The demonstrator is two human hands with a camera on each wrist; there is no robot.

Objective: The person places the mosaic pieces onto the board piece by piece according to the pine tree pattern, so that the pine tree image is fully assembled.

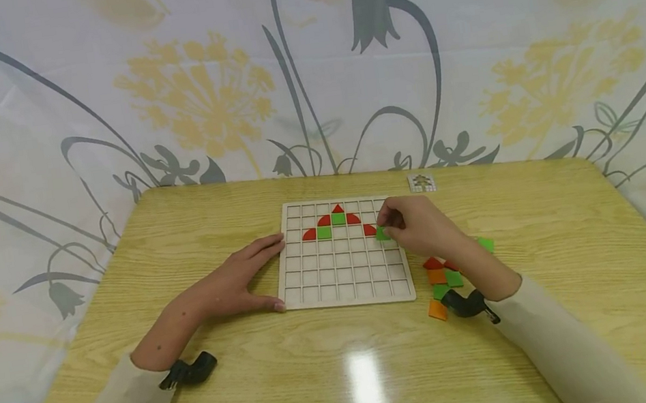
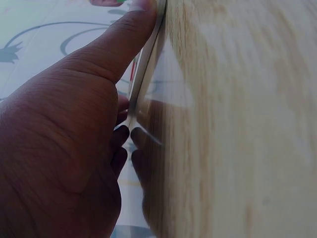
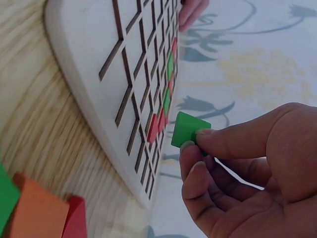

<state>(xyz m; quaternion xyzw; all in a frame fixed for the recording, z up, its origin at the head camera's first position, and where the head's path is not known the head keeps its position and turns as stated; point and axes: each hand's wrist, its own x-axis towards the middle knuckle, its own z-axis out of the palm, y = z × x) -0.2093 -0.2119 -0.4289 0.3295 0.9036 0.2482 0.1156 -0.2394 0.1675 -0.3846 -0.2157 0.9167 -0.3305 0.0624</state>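
A pale square grid board (image 1: 337,275) lies on the table. My left hand (image 1: 235,282) has its fingers extended along the board's left edge, with the thumb at the lower left corner. In the board's upper cells sit a red triangle (image 1: 338,209), two green squares (image 1: 324,232) and several red rounded tiles (image 1: 310,234). Between thumb and fingertips my right hand (image 1: 425,225) pinches a green square tile (image 3: 187,130), which is above the board's upper right part. In the head view this tile appears just right of another red tile (image 1: 369,229).
Loose tiles lie right of the board below my right forearm, among them an orange square (image 1: 437,310), a green square (image 1: 454,278) and a red triangle (image 1: 433,263). A small patterned card (image 1: 422,183) lies near the table's back edge. Behind the table (image 1: 299,384) hangs flowered cloth (image 1: 332,90).
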